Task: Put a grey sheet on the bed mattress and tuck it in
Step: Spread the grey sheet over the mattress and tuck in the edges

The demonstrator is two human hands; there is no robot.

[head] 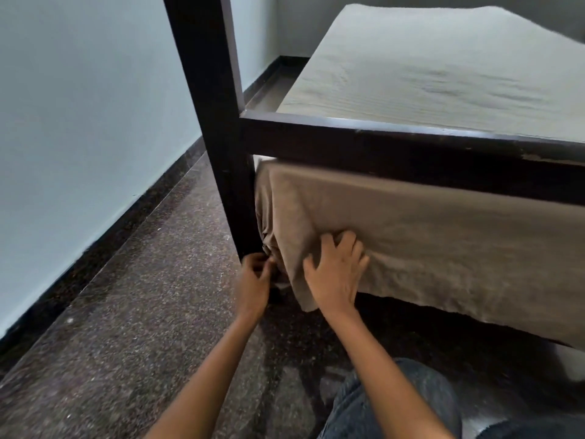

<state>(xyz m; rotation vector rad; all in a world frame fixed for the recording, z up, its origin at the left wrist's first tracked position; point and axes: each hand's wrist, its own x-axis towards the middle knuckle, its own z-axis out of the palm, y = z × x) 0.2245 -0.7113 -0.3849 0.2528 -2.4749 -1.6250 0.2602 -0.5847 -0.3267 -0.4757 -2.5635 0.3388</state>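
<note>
Left hand [253,282] pinches the bunched sheet [443,236] at the bed's corner post [221,153]. Right hand [335,274], fingers spread, presses the sheet flat. Fold the corner smooth before tucking.

Bed corner: both hands at the hanging sheet

The post [218,137] stands at 11 o'clock. The rail [411,144] runs from it toward 3, with the mattress [443,68] behind at 1. Below the rail hangs the sheet [427,242]. The right hand [335,274] lies on it, and the left hand [253,283], just beside at 9, pinches its bunched corner at the post's foot.
</note>
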